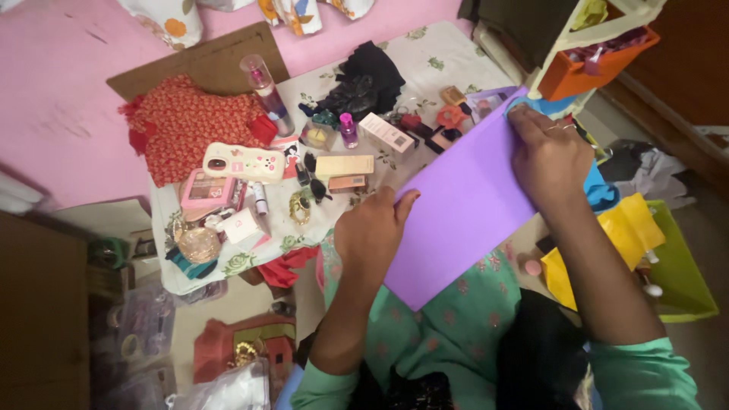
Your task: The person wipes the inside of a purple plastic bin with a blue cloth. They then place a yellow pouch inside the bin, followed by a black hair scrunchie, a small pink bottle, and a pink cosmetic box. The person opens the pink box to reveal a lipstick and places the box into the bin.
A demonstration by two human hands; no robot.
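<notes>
1. A red patterned cloth [178,125] lay at the far left, with a cream oblong case [243,162] and a pink flat box [207,190] just beside it.
2. A tall clear spray bottle [266,89] stood behind them; a long pale carton [386,132] lay further right.
3. The left hand [370,231] gripped the purple paper sheet [459,205] at its near left edge.
4. The right hand [548,156] pressed flat on the sheet's far corner.
5. Yellow paper [626,231] lay at the right.
</notes>
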